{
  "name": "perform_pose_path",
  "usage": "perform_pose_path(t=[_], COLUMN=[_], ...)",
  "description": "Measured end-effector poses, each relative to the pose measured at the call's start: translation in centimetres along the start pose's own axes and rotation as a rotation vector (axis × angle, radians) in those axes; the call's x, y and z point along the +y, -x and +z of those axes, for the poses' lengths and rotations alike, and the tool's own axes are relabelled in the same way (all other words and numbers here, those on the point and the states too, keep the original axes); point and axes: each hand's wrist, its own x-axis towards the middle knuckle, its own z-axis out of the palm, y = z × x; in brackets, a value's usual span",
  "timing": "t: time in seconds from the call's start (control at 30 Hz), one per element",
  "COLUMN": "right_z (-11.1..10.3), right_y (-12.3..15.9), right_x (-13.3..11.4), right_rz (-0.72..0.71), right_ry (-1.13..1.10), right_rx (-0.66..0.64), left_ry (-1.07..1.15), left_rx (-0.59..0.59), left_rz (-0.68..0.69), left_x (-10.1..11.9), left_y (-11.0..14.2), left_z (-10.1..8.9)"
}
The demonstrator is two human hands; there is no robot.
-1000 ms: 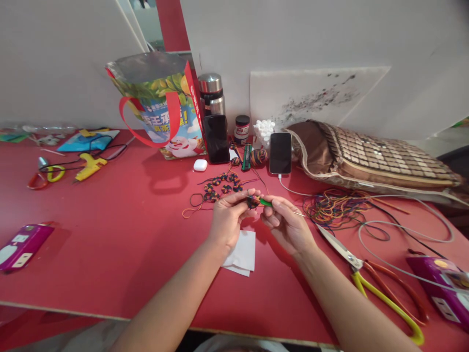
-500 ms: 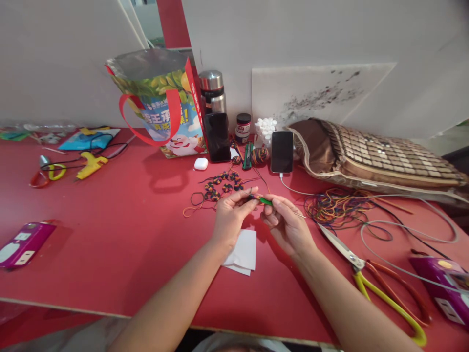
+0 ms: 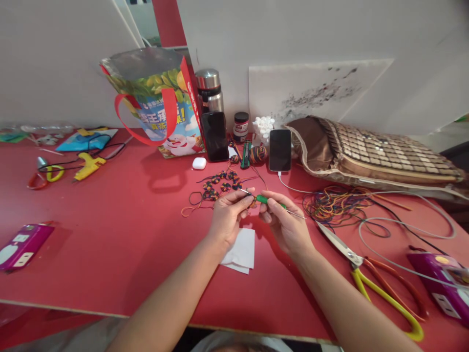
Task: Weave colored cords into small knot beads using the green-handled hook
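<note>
Near the middle of the table, my right hand (image 3: 287, 224) is closed on a crochet hook (image 3: 261, 199) with a green grip; its thin metal shaft sticks out past my fingers to the right. A metal tip also shows at my left fingertips. My left hand (image 3: 227, 215) pinches a small piece of multicoloured yarn work (image 3: 252, 196), mostly hidden by the fingers. Just beyond my hands lie several small crocheted flowers (image 3: 219, 176) in dark, orange and green yarn, with loose strands. Behind them sits a ball of the same yarn (image 3: 258, 154).
Folded white paper (image 3: 242, 250) lies below my hands. To the right are tangled yarn (image 3: 337, 205), large scissors (image 3: 353, 258) and a cushion (image 3: 388, 151). A phone on a cable (image 3: 280, 150), another phone (image 3: 215, 137) and a bag (image 3: 157, 107) stand behind; a yellow glue gun (image 3: 88, 165) lies left.
My right hand has tilted the hook, so more of the green grip shows. A metal tip now appears over my left fingers. The whole view has shifted slightly.
</note>
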Motion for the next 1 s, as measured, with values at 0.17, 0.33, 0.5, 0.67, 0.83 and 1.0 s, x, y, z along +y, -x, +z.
perform_pose_path(t=[0.17, 0.33, 0.5, 0.67, 0.83, 1.0], right_z=[-0.6, -0.9, -0.6, -0.3, -0.8, -1.5], right_y=[-0.1, 0.0, 0.2, 0.1, -0.3, -0.4], right_x=[0.1, 0.2, 0.9, 1.2, 1.9, 3.5], right_rz=[-0.056, -0.155, -0.025, 0.187, 0.143, 0.017], right_ry=[0.154, 0.378, 0.173, 0.107, 0.307, 0.521], right_rx=[0.002, 0.039, -0.080, -0.274, -0.312, -0.332], left_ry=[-0.069, -0.010, 0.062, 0.126, 0.160, 0.123], left_rx=[-0.050, -0.060, -0.044, -0.003, -0.018, -0.146], left_rz=[-0.050, -0.121, -0.162, -0.258, -0.230, -0.197], left_x=[0.9, 1.3, 1.4, 2.1, 2.5, 1.6], left_y=[0.0, 0.1, 0.4, 0.6, 0.5, 1.0], left_z=[-0.3, -0.4, 0.0, 0.1, -0.2, -0.1])
